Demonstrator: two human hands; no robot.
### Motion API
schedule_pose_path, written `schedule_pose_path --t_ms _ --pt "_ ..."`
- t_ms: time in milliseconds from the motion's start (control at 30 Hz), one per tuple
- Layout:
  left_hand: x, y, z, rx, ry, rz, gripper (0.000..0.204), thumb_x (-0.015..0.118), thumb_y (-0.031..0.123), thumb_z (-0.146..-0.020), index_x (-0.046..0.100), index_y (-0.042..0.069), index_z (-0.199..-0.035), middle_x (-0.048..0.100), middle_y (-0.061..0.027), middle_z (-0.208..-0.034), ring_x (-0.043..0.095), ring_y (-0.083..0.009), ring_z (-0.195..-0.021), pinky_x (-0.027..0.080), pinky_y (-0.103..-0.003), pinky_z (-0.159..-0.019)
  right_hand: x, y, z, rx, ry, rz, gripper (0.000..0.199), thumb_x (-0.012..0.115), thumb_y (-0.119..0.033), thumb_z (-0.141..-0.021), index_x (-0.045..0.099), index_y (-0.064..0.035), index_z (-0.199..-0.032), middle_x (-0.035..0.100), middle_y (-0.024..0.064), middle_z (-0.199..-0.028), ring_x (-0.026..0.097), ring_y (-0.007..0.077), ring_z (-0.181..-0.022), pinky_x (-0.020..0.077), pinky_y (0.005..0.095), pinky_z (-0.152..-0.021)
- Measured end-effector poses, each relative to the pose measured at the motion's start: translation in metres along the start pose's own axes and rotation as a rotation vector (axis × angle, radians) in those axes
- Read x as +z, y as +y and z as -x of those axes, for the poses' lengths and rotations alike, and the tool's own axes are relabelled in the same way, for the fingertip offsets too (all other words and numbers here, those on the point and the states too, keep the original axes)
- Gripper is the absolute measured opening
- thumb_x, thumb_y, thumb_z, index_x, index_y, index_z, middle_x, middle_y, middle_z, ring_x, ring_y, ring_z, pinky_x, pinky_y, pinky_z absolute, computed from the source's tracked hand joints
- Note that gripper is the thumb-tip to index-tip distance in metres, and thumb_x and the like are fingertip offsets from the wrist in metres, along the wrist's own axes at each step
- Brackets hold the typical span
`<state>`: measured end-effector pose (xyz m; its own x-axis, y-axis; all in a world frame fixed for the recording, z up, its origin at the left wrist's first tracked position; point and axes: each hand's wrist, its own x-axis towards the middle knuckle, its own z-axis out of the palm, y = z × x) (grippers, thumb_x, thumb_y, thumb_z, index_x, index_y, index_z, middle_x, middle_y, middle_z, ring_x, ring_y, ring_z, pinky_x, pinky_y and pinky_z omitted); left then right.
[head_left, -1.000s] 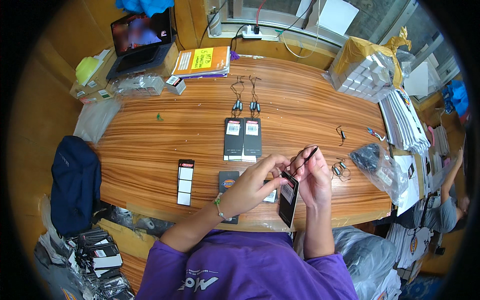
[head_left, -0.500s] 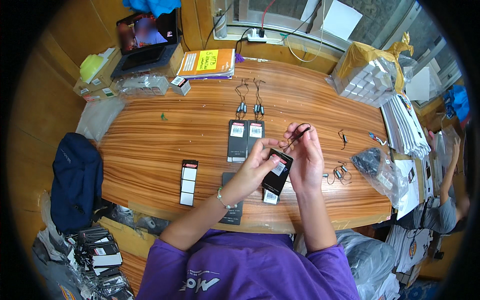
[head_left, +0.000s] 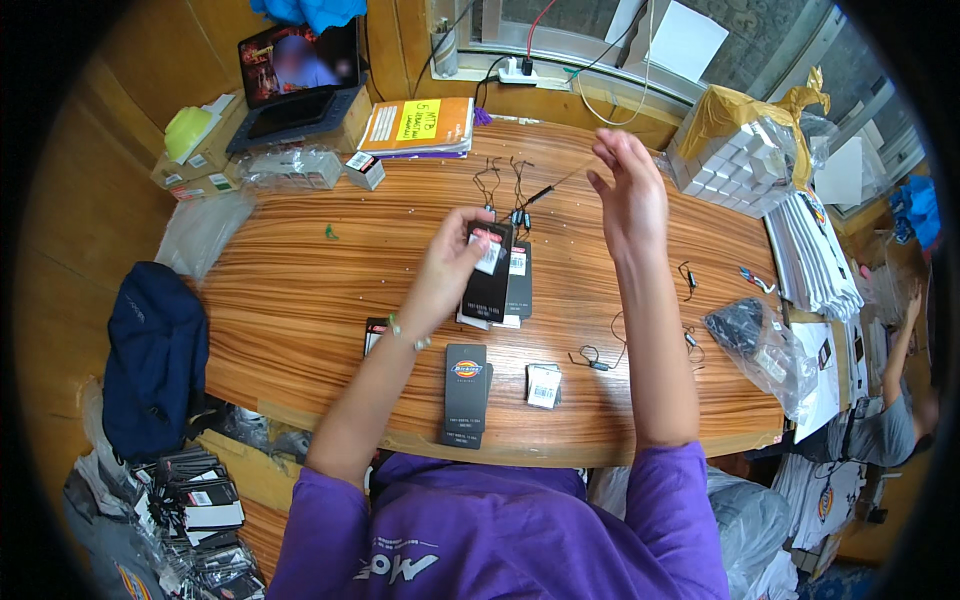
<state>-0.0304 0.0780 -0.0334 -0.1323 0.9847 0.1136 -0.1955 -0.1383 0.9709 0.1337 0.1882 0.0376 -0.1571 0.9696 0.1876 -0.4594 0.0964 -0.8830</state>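
My left hand [head_left: 447,265] is closed on a black hang tag [head_left: 487,295] with a barcode sticker, thumb on its front. The tag sits above a grey hang tag [head_left: 519,285] lying on the table. A dark tag string [head_left: 541,194] stretches up from the held tag to my raised right hand [head_left: 634,190], whose fingertips pinch its far end. Nearer me are a stack of grey hang tags [head_left: 464,400] and a small pile of white barcode cards [head_left: 544,385]. Partly behind my left forearm lies another black tag [head_left: 375,330]. A loose tag string [head_left: 598,365] lies by my right forearm.
Bagged black strings [head_left: 752,345], folded papers [head_left: 815,250] and a carton of small white boxes [head_left: 735,160] stand at right. Folders [head_left: 418,128], a screen [head_left: 300,62] and a small box [head_left: 364,170] are at the back. A blue bag [head_left: 152,360] hangs left; a person's arm [head_left: 900,345] shows far right.
My left hand has moved the black tag left and away from me, over the laid-out tags. My right hand has risen away, drawing the string taut. The barcode cards are now uncovered.
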Motion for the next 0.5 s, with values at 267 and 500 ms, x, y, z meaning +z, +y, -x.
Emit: schedule_pose_path --t_ms 267,500 --pt "-0.040 -0.045 -0.036 -0.194 0.009 -0.291 0.027 0.061 0.002 -0.080 0.055 -0.002 -0.106 0.057 -0.0021 -0.074 0.054 -0.0072 -0.068 0.044 -0.020 -0.059 0.015 0.065 -0.082 0.157 0.026 0.156 0.009 0.053 -0.019 -0.083 0.061 -0.0180 -0.078 0.054 -0.0078 -0.078 0.043 0.0071 -0.076 0.0306 0.0273 -0.068" --pt "-0.053 -0.066 -0.038 -0.097 0.037 -0.663 0.029 0.069 0.005 -0.073 0.061 0.002 -0.101 0.053 -0.0059 -0.077 0.053 -0.0162 -0.070 0.044 -0.028 -0.064 0.020 0.103 -0.101 0.261 -0.039 0.242 0.010 0.052 -0.020 -0.082 0.061 -0.0180 -0.078 0.051 -0.0070 -0.076 0.044 0.0081 -0.073 0.0331 0.0281 -0.066"
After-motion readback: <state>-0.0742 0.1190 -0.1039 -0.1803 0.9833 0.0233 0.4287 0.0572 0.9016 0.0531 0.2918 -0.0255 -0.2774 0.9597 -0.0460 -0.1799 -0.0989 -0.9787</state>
